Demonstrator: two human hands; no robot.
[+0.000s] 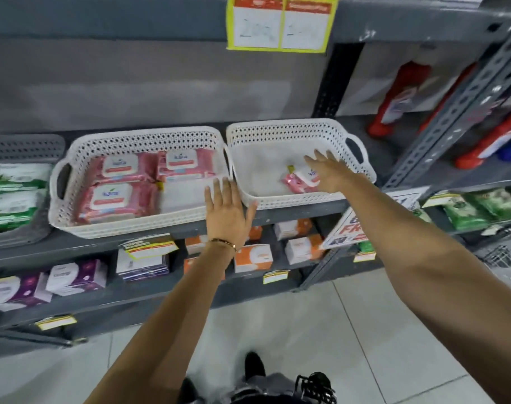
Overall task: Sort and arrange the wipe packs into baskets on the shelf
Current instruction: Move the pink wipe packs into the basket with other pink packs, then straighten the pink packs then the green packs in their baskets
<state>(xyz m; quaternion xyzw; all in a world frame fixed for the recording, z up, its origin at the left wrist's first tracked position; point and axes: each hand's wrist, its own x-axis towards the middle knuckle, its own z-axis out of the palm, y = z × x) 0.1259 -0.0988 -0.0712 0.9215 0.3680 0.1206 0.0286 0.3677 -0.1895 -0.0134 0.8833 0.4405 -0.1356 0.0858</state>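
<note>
Two white perforated baskets stand side by side on a grey shelf. The left basket (73, 225) holds three pink wipe packs (117, 196) with white lids, lying flat. The right basket (277, 132) holds one small pink wipe pack (299, 182) near its front right. My right hand (327, 170) reaches into the right basket with fingers spread, over and partly covering that pack. My left hand (226, 214) hovers flat, fingers apart, in front of the gap between the two baskets, holding nothing.
A grey basket (24, 147) with green wipe packs sits at far left. Red bottles (400, 97) stand on the right shelf bay behind a slotted metal upright (452, 118). Boxes fill the lower shelf (254, 256). A yellow price sign (280, 21) hangs above.
</note>
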